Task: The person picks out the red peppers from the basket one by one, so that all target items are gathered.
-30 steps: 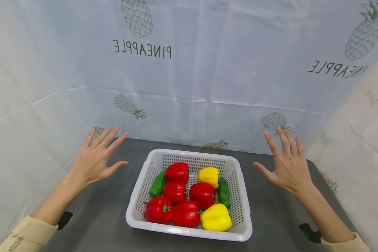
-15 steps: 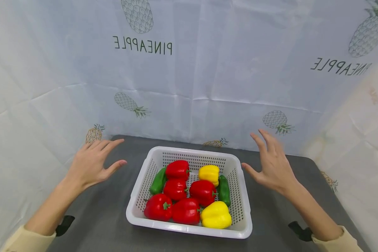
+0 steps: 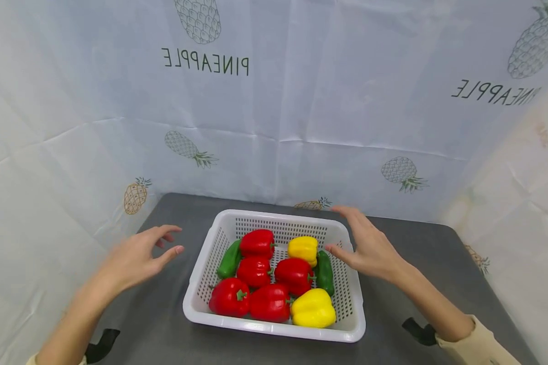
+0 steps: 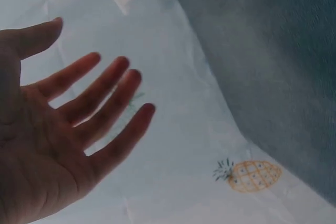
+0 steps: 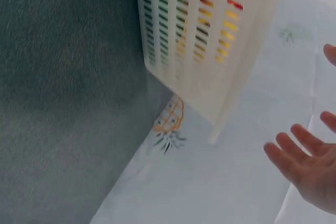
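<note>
A white plastic basket (image 3: 274, 329) with slotted walls stands on the grey table. Inside lie several red bell peppers (image 3: 270, 303), two yellow bell peppers (image 3: 313, 308) and two long green peppers, one on the left (image 3: 230, 259) and one on the right (image 3: 324, 274). My right hand (image 3: 370, 248) hovers over the basket's right rim, thumb and fingers spread apart, holding nothing. Off to the basket's left, my left hand (image 3: 139, 258) is in the air with fingers loosely bent and nothing in them; the left wrist view shows its bare palm (image 4: 47, 150).
Grey tabletop (image 3: 164, 324) surrounds the basket. A white curtain (image 3: 274, 101) printed with pineapples hangs behind the table and along both sides. Black straps (image 3: 102, 344) circle the wrists below the sleeves.
My right hand has moved left, from beside the basket to over its right rim. The left hand has come down a little and its fingers have bent. The basket and peppers have stayed put.
</note>
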A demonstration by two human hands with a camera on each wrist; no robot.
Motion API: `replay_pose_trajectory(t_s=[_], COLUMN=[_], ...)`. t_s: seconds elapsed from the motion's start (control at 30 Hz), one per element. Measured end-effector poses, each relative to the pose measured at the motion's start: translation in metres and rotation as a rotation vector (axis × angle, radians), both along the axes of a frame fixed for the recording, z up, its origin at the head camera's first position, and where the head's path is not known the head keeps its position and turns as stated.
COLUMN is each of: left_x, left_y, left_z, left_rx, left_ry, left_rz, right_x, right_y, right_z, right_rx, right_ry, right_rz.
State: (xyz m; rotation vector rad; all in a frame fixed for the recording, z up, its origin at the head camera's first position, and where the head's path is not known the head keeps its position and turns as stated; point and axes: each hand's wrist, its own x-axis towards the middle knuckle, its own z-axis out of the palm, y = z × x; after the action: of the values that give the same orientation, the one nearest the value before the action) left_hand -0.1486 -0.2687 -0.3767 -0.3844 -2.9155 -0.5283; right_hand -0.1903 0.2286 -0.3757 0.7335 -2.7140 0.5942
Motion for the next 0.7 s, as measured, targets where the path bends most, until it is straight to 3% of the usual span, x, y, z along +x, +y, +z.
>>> replay_pose_trajectory(t_s=[0.17,0.3,0.47,0.7], left_x=[0.012,0.021,0.031,0.041], left_y=[0.012,0.02,0.022,0.027], left_z=[-0.003,-0.008,-0.019,-0.03], left_rx=[0.083,0.166,0.261,0.374], left_ry=[-0.177,-0.266,-0.341,-0.383], left_rz=[-0.003,-0.024,-0.076,-0.098], right_x=[-0.001,-0.001,-0.003,-0.012], right_y=[-0.014,-0.024,-0.036,-0.046], right_z=[-0.002,-0.004,-0.005,-0.008], right_rx=[-0.014,-0.072,-0.129,-0.128], right_ry=[-0.115,-0.273,-0.484,-0.619], right_rz=[0.071,0.151,0.243,0.331])
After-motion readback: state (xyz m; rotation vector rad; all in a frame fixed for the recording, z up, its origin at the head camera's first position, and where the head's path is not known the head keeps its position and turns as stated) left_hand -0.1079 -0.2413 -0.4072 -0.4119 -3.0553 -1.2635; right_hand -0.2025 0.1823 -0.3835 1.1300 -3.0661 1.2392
